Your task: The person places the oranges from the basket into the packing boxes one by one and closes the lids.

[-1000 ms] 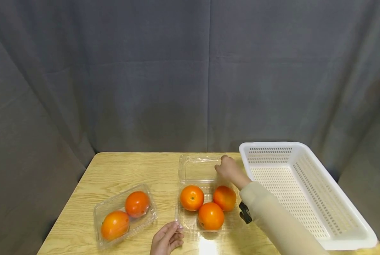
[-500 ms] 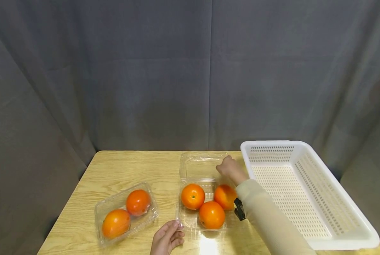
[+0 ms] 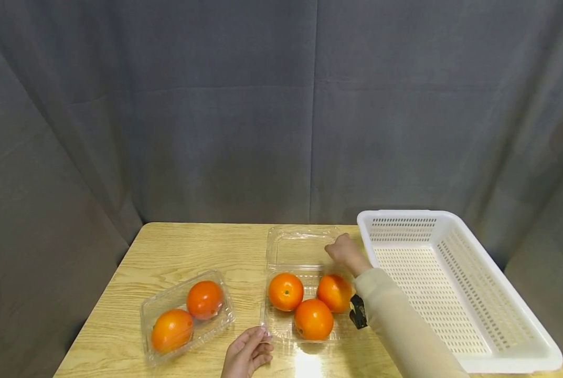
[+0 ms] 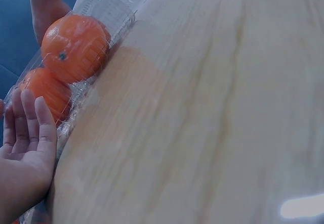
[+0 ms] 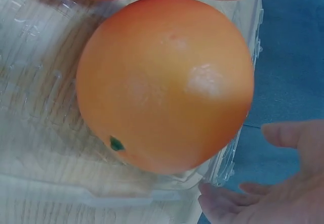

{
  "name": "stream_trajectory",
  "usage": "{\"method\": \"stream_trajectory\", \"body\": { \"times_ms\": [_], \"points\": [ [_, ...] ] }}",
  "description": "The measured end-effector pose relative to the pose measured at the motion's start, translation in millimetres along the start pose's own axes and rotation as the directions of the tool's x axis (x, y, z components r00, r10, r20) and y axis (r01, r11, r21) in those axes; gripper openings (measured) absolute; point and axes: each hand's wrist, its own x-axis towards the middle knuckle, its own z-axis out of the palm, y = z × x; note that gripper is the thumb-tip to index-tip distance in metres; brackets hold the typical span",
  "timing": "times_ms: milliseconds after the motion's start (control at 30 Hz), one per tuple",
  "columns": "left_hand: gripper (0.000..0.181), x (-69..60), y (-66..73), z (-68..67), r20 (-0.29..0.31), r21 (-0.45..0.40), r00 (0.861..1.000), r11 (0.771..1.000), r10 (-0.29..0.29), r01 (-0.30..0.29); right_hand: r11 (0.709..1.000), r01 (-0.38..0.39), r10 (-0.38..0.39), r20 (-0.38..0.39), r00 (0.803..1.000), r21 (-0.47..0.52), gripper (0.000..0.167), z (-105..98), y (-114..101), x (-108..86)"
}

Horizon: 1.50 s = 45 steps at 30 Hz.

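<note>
A clear plastic clamshell container (image 3: 281, 321) lies open on the table, its lid (image 3: 293, 249) folded back flat. Three oranges (image 3: 286, 292) sit in its base. At the front left corner my left hand (image 3: 246, 350) pinches the rim between thumb and forefinger; the other fingers are loosely bent. My right hand (image 3: 344, 252) is at the right edge of the lid, beyond the rightmost orange (image 3: 334, 293). In the right wrist view the thumb and fingers of my right hand (image 5: 273, 183) stand apart, with nothing seen between them. Its fingertips are near the container's edge.
To the left, a clear container (image 3: 153, 310) holds two oranges (image 3: 204, 300). A white perforated basket (image 3: 512, 315) stands at the right of the wooden table (image 3: 191, 247), close to my right forearm. A grey curtain (image 3: 243, 131) hangs behind.
My right hand has shifted slightly right along the lid's edge. My left hand stays at the container's corner, and the oranges keep their places.
</note>
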Motion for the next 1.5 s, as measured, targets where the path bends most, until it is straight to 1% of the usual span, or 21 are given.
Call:
{"method": "stream_trajectory", "body": {
  "times_ms": [133, 233, 333, 433, 667, 967, 1067, 1133, 1233, 1333, 1500],
  "points": [
    [0.015, 1.0, -0.3, -0.4, -0.002, -0.004, 1.0, 1.0, -0.004, 0.004, 0.999, -0.01, 0.011, -0.018, 1.0, 0.054, 0.071, -2, 2, 2.0],
    [0.015, 1.8, -0.4, -0.2, -0.003, -0.003, 1.0, 1.0, -0.007, 0.007, 0.996, -0.027, 0.031, -0.045, 0.999, 0.089, 0.075, -3, 4, 2.8],
    [0.015, 1.8, -0.3, -0.5, -0.004, -0.003, 1.0, 1.0, -0.01, 0.01, 0.993, -0.028, 0.036, -0.075, 0.996, 0.111, 0.072, -4, 4, 1.9],
    [0.015, 1.4, -0.1, -1.3, -0.008, -0.003, 1.0, 1.0, -0.012, 0.012, 0.992, -0.006, 0.019, -0.099, 0.995, 0.126, 0.068, -6, 2, 0.5],
    [0.015, 2.4, -0.1, -3.7, -0.015, -0.006, 1.0, 1.0, -0.022, 0.022, 0.982, 0.04, -0.013, -0.145, 0.989, 0.187, 0.069, -9, -4, -0.6],
    [0.014, 4.5, -0.5, -4.7, -0.004, -0.013, 1.0, 1.0, -0.009, 0.009, 0.987, 0.071, -0.041, -0.205, 0.978, 0.142, 0.061, -18, -3, -0.6],
    [0.014, 5.4, -0.9, -4.7, -0.009, -0.014, 1.0, 1.0, -0.01, 0.009, 0.983, 0.087, -0.048, -0.23, 0.972, 0.159, 0.056, -19, -2, -2.7],
    [0.014, 5.9, -1.1, -5.0, -0.017, -0.018, 1.0, 1.0, -0.017, 0.017, 0.976, 0.099, -0.049, -0.247, 0.968, 0.193, 0.051, -20, -3, -5.0],
    [0.014, 6.6, -1.7, -6.2, -0.027, -0.024, 0.999, 0.999, -0.026, 0.025, 0.958, 0.129, -0.051, -0.289, 0.956, 0.258, 0.042, -23, -5, -9.0],
    [0.014, 6.8, -1.6, -6.7, -0.026, -0.028, 0.999, 0.999, -0.024, 0.024, 0.934, 0.169, -0.055, -0.341, 0.939, 0.315, 0.036, -27, -7, -12.1],
    [0.015, 6.9, -0.5, -6.0, -0.019, -0.035, 1.0, 0.999, -0.01, 0.009, 0.903, 0.229, -0.068, -0.405, 0.912, 0.362, 0.032, -31, -9, -16.9]
  ]
}}
